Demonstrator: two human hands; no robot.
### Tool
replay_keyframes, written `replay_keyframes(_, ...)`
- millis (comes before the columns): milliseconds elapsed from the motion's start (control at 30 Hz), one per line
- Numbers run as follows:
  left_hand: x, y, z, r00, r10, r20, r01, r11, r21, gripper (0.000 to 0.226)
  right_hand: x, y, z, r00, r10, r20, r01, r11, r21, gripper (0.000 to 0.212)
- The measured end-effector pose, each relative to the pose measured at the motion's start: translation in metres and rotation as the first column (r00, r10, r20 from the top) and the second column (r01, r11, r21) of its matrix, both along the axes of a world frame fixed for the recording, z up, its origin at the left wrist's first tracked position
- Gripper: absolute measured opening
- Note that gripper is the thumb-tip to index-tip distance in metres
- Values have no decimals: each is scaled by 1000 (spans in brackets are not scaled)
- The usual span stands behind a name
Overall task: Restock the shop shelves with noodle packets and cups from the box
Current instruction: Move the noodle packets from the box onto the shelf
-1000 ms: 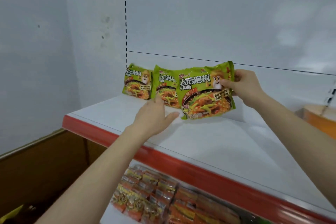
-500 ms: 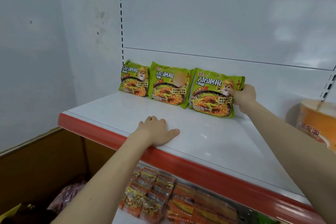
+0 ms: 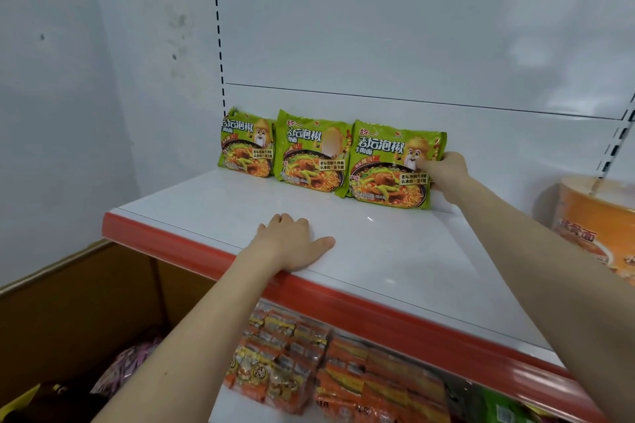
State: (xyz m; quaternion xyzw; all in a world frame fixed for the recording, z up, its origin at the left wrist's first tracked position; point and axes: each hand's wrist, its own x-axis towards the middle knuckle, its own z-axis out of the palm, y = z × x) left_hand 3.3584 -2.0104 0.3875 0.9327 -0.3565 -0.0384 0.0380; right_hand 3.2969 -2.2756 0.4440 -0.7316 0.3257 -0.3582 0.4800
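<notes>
Three green noodle packets lean upright against the back panel of the white shelf: the left packet, the middle packet and the right packet. My right hand pinches the right edge of the right packet, thumb on its front. My left hand rests palm down on the shelf near the red front edge, holding nothing.
An orange noodle cup stands at the shelf's right end. On the shelf below lie orange and yellow packets. A brown cardboard box sits at lower left with pink packets inside. A slotted upright runs up the back wall.
My right hand carried the third green packet back and stood it against the back panel beside the other two. My left hand dropped from the packets onto the shelf front.
</notes>
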Motion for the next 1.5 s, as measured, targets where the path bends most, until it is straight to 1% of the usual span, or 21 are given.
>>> replay_keyframes(67, 2, -1, -2, 1000, -2, 5, 2, 1000, -7, 74, -7, 5, 0, 999, -14, -45, 12, 999, -41, 21)
replay_keyframes(133, 3, -1, -3, 1000, -4, 12, 4, 1000, -13, 75, -17, 12, -1, 989, -47, -138, 28, 991, -131, 32)
replay_keyframes(167, 3, -1, -3, 1000, -8, 19, 8, 1000, -12, 75, -22, 16, -2, 977, -70, -203, 28, 978, -206, 32)
replay_keyframes(200, 3, -1, -4, 1000, -9, 22, 9, 1000, -11, 75, -28, 20, -3, 956, -95, -277, 14, 959, -281, 24)
replay_keyframes(233, 3, 0, -4, 1000, -10, 26, 10, 1000, -13, 75, -35, 24, -4, 933, -123, -338, -7, 934, -358, 23)
replay_keyframes(267, 2, 1, -3, 999, -10, 31, 11, 1000, -25, 73, -42, 29, -3, 913, -147, -381, -29, 907, -419, 32)
replay_keyframes(300, 0, 1, -1, 999, -9, 37, 11, 999, -51, 70, -48, 34, -2, 900, -167, -402, -52, 876, -480, 36)
replay_keyframes(367, -7, 3, 4, 997, -5, 76, 14, 993, -118, 59, -56, 43, 3, 916, -159, -368, -94, 807, -583, 32)
replay_keyframes(433, -17, 7, 9, 977, -3, 215, 37, 987, -155, 48, -60, 55, 9, 944, -85, -318, -146, 757, -637, 27)
replay_keyframes(500, -30, 12, 13, 923, 17, 384, 68, 976, -205, 44, -59, 71, 15, 959, 19, -284, -210, 722, -659, 20)
replay_keyframes(533, -38, 15, 15, 898, 35, 439, 87, 963, -255, 44, -58, 80, 17, 961, 77, -266, -242, 701, -671, 21)
replay_keyframes(633, -64, 33, 14, 854, 83, 513, 161, 896, -414, 41, -53, 119, 23, 943, 237, -233, -331, 605, -724, 27)
replay_keyframes(700, -83, 51, 11, 838, 106, 535, 170, 881, -442, 39, -48, 147, 22, 907, 343, -243, -400, 523, -753, 26)
replay_keyframes(833, -117, 98, -9, 854, 208, 477, 19, 904, -428, 31, -35, 202, 6, 801, 518, -301, -530, 377, -759, 24)
replay_keyframes(900, -132, 125, -25, 847, 280, 452, -83, 909, -408, 30, -33, 233, -7, 738, 591, -327, -585, 317, -746, 28)
replay_keyframes(967, -145, 152, -42, 830, 359, 427, -187, 900, -393, 32, -32, 265, -22, 674, 647, -356, -632, 256, -731, 30)
replay_keyframes(1067, -164, 191, -73, 808, 451, 379, -333, 880, -338, 35, -30, 308, -51, 597, 697, -396, -686, 188, -703, 28)
replay_keyframes(1167, -178, 229, -105, 782, 524, 339, -456, 850, -263, 35, -28, 346, -88, 517, 721, -463, -746, 113, -657, 29)
replay_keyframes(1267, -188, 264, -142, 764, 594, 253, -559, 805, -199, 33, -26, 381, -129, 443, 718, -537, -803, 51, -594, 31)
replay_keyframes(1400, -197, 306, -205, 724, 679, 120, -664, 734, -143, 32, -20, 418, -201, 351, 685, -638, -883, 14, -469, 30)
replay_keyframes(1500, -205, 331, -263, 702, 712, -11, -711, 701, -58, 30, -19, 436, -268, 272, 649, -711, -933, -4, -360, 27)
